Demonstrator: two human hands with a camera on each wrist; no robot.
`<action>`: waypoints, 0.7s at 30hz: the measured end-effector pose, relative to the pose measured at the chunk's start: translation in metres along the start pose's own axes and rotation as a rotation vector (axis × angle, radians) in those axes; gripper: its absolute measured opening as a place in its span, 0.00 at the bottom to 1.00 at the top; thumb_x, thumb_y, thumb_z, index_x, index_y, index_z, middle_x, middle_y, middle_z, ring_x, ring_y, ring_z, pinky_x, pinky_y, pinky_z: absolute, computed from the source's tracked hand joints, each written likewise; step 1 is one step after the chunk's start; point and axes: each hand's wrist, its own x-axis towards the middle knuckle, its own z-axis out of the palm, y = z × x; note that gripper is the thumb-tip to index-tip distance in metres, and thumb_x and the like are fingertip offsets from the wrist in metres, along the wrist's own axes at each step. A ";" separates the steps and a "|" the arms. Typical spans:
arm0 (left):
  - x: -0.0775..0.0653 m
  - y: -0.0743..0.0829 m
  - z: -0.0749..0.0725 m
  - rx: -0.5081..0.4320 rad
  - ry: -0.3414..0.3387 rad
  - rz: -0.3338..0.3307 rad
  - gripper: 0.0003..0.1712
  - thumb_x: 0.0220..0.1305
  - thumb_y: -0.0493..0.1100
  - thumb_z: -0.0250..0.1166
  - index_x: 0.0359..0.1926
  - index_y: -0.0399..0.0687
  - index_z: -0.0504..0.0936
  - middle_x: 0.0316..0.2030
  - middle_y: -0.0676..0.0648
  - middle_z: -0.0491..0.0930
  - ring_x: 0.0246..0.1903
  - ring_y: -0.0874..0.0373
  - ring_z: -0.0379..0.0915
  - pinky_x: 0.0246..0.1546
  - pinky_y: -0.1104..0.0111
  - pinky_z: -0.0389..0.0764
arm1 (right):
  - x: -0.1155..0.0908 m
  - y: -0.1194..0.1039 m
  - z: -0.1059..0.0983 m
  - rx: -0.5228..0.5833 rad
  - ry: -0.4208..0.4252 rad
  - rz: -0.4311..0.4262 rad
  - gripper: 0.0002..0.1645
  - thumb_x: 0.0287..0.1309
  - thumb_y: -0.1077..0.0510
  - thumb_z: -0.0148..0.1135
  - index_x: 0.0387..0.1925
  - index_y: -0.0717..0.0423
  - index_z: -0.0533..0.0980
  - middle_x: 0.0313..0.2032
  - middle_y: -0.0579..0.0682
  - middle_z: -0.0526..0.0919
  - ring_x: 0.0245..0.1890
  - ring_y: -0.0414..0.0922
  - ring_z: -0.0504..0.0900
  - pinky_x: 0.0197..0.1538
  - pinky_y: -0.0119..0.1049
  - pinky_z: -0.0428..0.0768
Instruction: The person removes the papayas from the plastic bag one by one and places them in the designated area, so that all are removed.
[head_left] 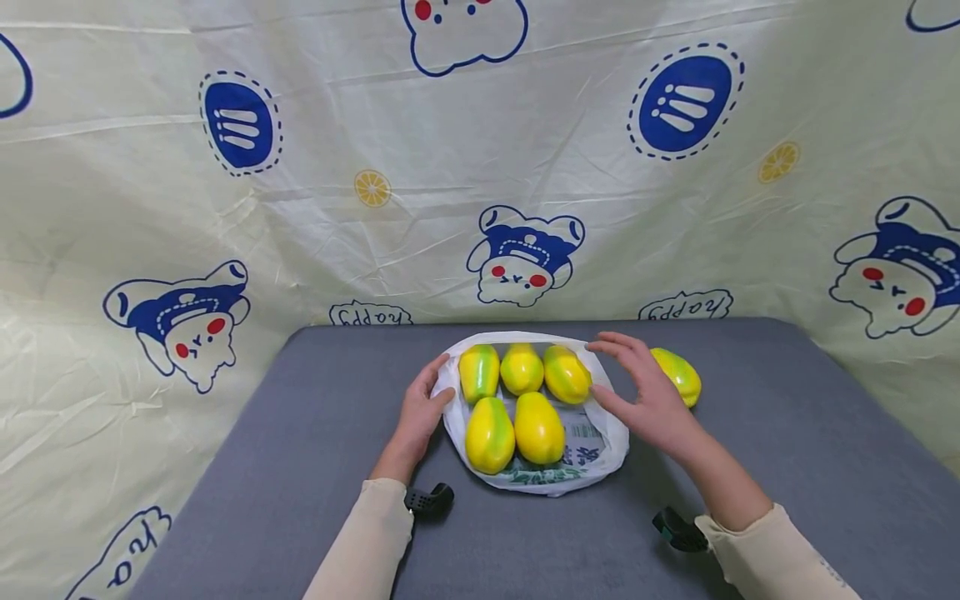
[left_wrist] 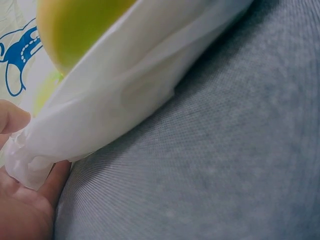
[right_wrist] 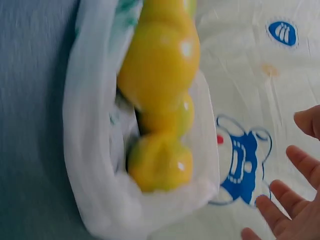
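Flanking white bag [head_left: 617,442] in head view: left hand [head_left: 422,408] held left rim between thumb and fingers; right hand [head_left: 654,402] spread at right rim, contact unclear. Five yellow-green fruits [head_left: 532,414] lay inside bag on grey table [head_left: 352,400]; sixth fruit [head_left: 678,377] lay outside, beyond right hand. One-sided pull could tip bag, roll fruits out. Left wrist view: rim looked thin, slack; might slip or tear. Right wrist view: fingers fanned, apart; unsupported wall could sag.

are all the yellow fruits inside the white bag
No, one yellow fruit lies on the grey table outside the white bag, partly behind the right hand.
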 end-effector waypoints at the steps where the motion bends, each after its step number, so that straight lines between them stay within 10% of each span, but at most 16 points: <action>1: 0.000 0.000 0.000 0.001 -0.001 0.004 0.32 0.69 0.33 0.57 0.72 0.56 0.69 0.74 0.46 0.63 0.75 0.49 0.57 0.76 0.52 0.59 | -0.001 -0.002 0.003 0.009 -0.020 -0.001 0.32 0.62 0.56 0.64 0.67 0.50 0.69 0.73 0.58 0.60 0.70 0.62 0.60 0.65 0.74 0.62; 21: 0.001 -0.001 0.000 -0.015 -0.011 0.050 0.33 0.67 0.30 0.55 0.72 0.48 0.68 0.73 0.41 0.65 0.72 0.46 0.60 0.74 0.51 0.61 | -0.011 -0.001 0.054 0.217 -0.287 0.024 0.36 0.62 0.47 0.66 0.69 0.46 0.67 0.71 0.55 0.65 0.67 0.61 0.68 0.56 0.56 0.82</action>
